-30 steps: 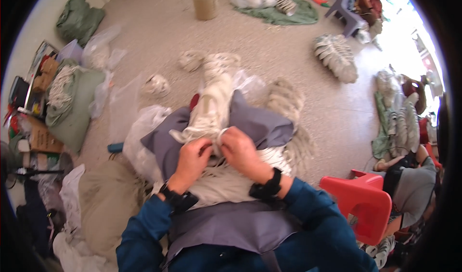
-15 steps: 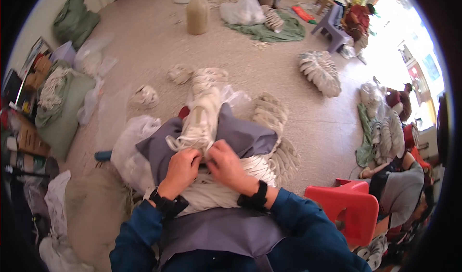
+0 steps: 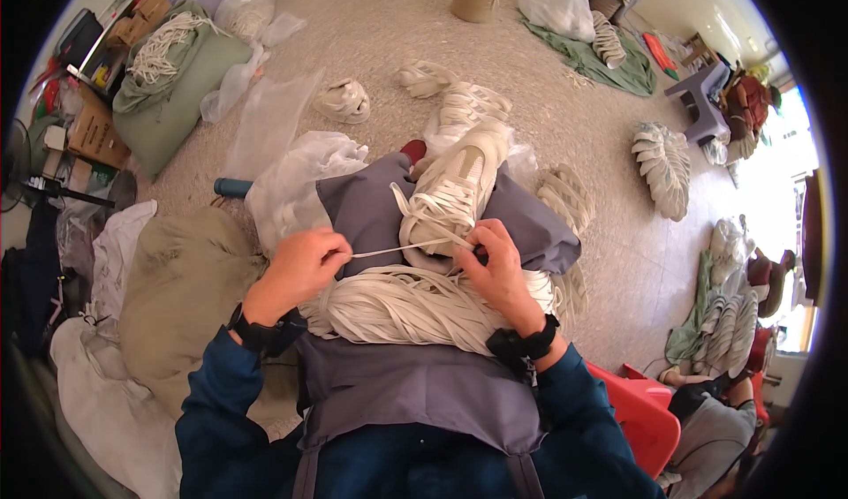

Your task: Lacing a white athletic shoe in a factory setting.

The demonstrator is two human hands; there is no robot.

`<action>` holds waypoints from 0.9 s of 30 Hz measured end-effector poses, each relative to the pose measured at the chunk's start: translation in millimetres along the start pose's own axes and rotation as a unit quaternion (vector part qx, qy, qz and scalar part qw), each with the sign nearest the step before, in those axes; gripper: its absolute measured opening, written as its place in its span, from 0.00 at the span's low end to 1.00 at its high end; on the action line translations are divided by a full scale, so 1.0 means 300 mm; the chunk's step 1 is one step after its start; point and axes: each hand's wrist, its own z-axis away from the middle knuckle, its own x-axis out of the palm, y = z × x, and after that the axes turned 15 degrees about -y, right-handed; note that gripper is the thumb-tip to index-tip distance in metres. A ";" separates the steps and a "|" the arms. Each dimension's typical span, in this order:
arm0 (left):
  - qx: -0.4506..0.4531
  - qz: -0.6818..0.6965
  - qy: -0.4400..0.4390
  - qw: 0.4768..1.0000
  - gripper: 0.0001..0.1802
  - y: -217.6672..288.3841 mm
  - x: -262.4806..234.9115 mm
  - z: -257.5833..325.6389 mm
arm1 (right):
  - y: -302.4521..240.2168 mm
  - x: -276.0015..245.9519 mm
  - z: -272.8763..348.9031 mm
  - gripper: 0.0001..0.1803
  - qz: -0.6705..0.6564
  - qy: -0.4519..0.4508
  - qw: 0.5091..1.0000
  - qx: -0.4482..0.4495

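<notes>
A beige shoe upper lies over my lap on the grey apron, its laces partly threaded near me. Out to the left, my left hand pinches a white shoelace, which runs taut across to the shoe. My right hand is closed at the shoe's near end, fingertips together on the lace there; what exactly lies between them is partly hidden. Below both hands, a thick bundle of white laces rests across my lap.
More shoe uppers lie beyond my knees, and a nested stack sits farther right. Plastic bags and a tan sack are at my left. A red stool stands at my right, near other seated people.
My hands were close together at the shoe. Now my left hand has drawn away leftward, stretching a lace, and my right has shifted right. The whole view has turned and tilted down.
</notes>
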 end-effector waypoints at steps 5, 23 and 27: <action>0.064 0.001 0.138 0.988 0.11 0.076 0.084 -0.113 | -0.067 -0.025 -0.015 0.09 0.076 0.077 0.993 -0.046; 0.066 0.083 0.086 0.991 0.08 0.037 0.197 -0.264 | -0.071 0.105 -0.175 0.07 0.252 0.029 0.960 -0.117; 0.066 0.083 0.088 0.990 0.08 0.035 0.184 -0.240 | -0.138 0.016 -0.081 0.06 0.246 -0.005 0.960 -0.132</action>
